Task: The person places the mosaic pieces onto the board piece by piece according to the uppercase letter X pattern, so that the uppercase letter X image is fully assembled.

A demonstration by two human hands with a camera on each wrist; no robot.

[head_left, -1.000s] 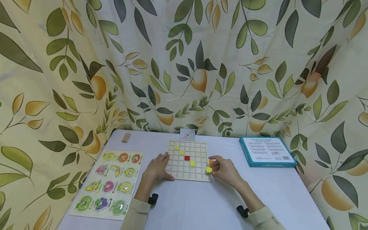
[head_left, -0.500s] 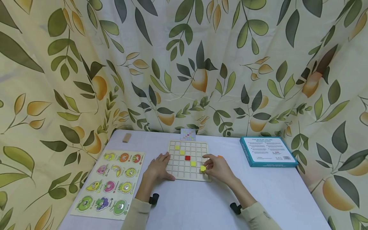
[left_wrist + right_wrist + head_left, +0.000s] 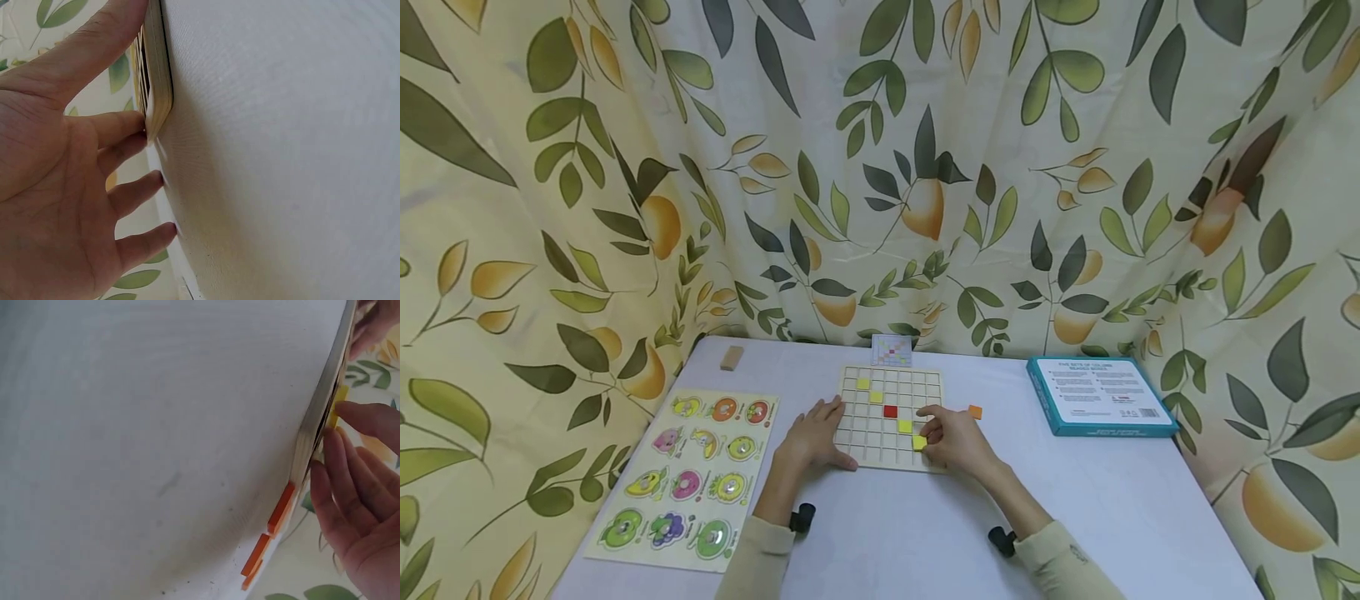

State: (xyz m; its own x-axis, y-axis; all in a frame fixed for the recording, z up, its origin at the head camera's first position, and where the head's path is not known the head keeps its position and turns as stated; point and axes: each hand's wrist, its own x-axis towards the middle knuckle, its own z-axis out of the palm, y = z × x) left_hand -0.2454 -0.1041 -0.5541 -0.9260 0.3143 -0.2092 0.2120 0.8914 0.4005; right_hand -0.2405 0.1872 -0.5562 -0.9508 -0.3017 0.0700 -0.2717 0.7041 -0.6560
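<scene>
A wooden grid board [image 3: 861, 442] lies flat mid-table, bearing a diagonal of yellow tiles and one red tile [image 3: 891, 412]. Between thumb and fingertips, my right hand [image 3: 961, 442] pinches a yellow square tile [image 3: 918, 443] at the board's lower right part. The right wrist view shows that yellow tile [image 3: 339, 406] at the board's surface; whether it sits fully in a cell, I cannot tell. My left hand [image 3: 808, 437] rests at the board's left side, fingers spread. In the left wrist view, its thumb and forefinger touch the board [image 3: 160, 81] near a corner.
Orange tiles [image 3: 281, 509] lie beside the board's right edge. A patterned card [image 3: 891, 351] is behind the board. A fruit puzzle board [image 3: 688, 463] lies left, a teal-edged box [image 3: 1101, 396] right, and a small brown block [image 3: 732, 358] at the back left.
My right hand has moved left with the yellow tile, from beyond the board's right edge to over its lower right cells. An orange tile is uncovered. The left hand has stayed put.
</scene>
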